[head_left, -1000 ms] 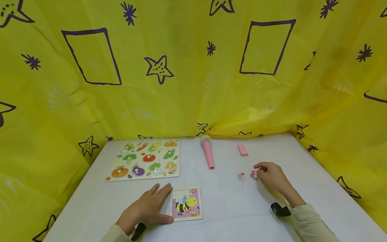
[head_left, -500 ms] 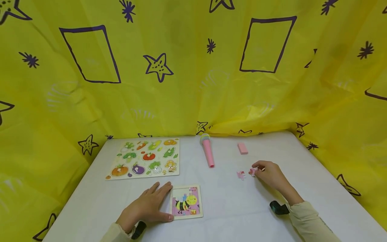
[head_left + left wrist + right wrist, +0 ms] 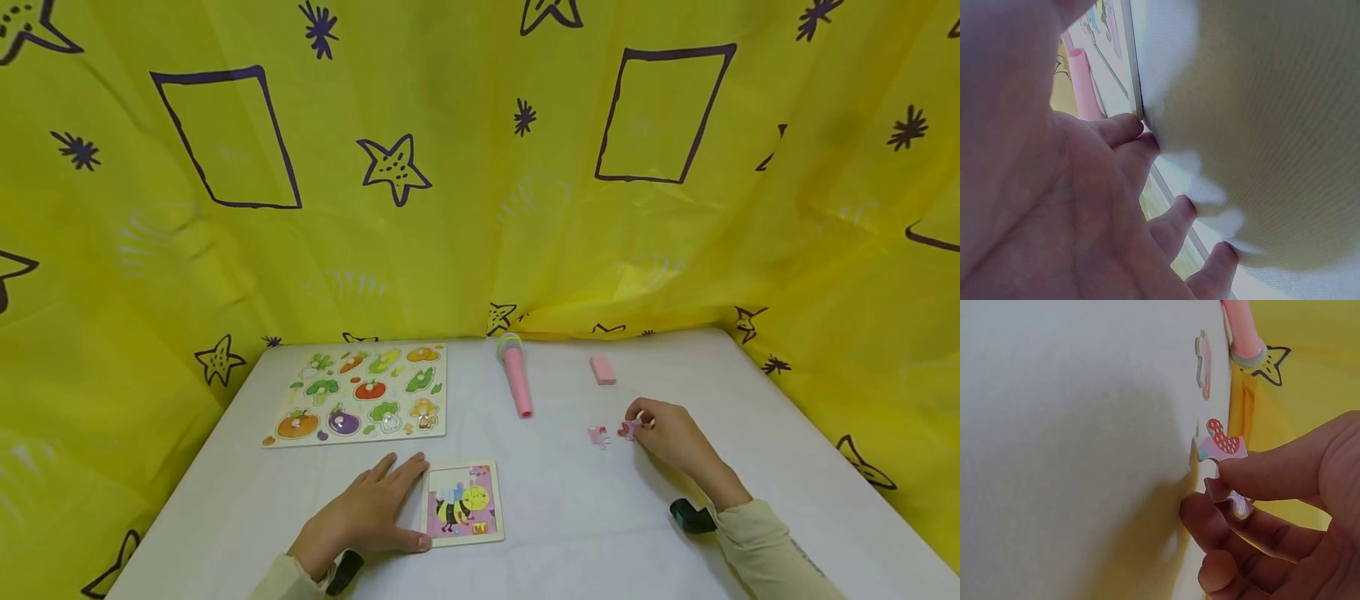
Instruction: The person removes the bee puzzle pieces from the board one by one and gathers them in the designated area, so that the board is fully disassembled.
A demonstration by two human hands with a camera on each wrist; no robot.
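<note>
Pinching a puzzle piece (image 3: 1227, 445) with a red, white-spotted print between thumb and fingers of the right hand (image 3: 678, 435), holding it tilted at the right of the white tabletop (image 3: 573, 512); not being able to tell contact with the cloth. Spotting a second loose piece (image 3: 598, 436) just beside, on the side toward the frame. Resting the left hand (image 3: 367, 515) with fingers straight and spread, gripping nothing, along the left side of the bee puzzle frame (image 3: 465, 541), touching the lower-left corner with the thumb, seemingly steadying. Noting a bare patch at upper left inside the frame, with most of the bee in place. Judging the step as picking up one of the last pieces. Probably needing next: lifting clear, carrying across, turning to match the bare patch, pressing flat while bracing with the left. Leaving aside, farther back, microphone (image 3: 517, 381), pink block (image 3: 602, 371) and vegetable board (image 3: 396, 393).
</note>
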